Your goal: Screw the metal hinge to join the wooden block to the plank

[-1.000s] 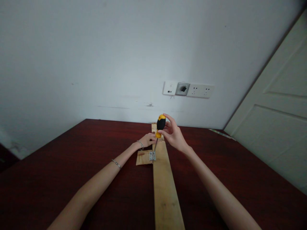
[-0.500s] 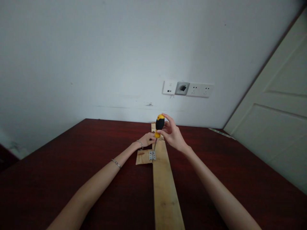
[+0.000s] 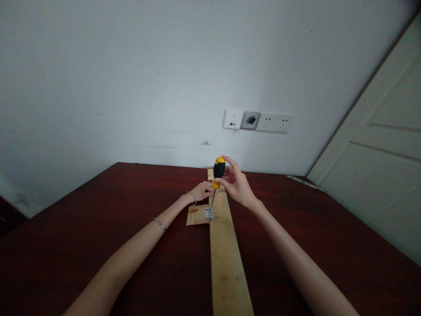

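My right hand [image 3: 237,185] is closed around the yellow and black handle of a screwdriver [image 3: 219,168], thumb low on the grip and index finger near its top. The shaft slants down to a small metal hinge [image 3: 209,213], its tip at the upper right of the plate. That hinge joins a long wooden board [image 3: 226,254] to a short wooden piece [image 3: 197,215] lying on its left. My left hand [image 3: 203,191] grips the board's left edge just beyond the hinge, fingers curled and partly hidden behind the screwdriver.
A dark red tabletop [image 3: 158,272] lies under the board. Behind it rises a white wall with sockets [image 3: 272,123] and a plugged-in black adapter [image 3: 251,120]. A white panelled door [image 3: 378,175] is on the right, and a thin strip [image 3: 304,182] lies near the back right edge.
Both hands, the screwdriver and the hinged wood keep almost the same positions. The view has shifted very slightly.
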The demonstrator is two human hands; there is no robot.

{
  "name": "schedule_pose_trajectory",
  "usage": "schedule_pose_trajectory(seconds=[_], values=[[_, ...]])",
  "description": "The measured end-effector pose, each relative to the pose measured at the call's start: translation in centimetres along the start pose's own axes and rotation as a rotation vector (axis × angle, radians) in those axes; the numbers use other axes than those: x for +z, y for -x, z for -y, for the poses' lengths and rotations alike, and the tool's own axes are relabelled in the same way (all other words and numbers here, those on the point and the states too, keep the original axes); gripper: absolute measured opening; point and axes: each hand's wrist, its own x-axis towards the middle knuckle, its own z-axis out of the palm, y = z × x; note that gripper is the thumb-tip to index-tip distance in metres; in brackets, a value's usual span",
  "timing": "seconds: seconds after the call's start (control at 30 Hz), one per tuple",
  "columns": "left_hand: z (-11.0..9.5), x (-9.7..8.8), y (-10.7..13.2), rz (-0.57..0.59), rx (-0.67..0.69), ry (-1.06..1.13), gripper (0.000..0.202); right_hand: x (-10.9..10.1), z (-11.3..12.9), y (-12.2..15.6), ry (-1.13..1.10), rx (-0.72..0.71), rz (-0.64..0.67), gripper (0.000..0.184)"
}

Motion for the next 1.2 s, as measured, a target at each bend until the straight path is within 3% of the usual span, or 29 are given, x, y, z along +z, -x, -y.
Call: schedule_pose_trajectory(seconds=[0.43,0.77,1.2], values=[[-0.18,-0.04,0.03,-0.020,0.017,0.027,0.018,0.14,-0.03,-0.08,0.058,0.029,-0.051,0.069],[0.19,0.07,-0.16,-0.017,0.043,-0.006,0.025,0.38,0.16,-0.04,0.248,-0.041,-0.112,0.067],[0.25,0.12,-0.04,-0.024,0.033,-0.013,0.018,-0.01,0.42,-0.12,0.245,-0.049,-0.022,0.068]])
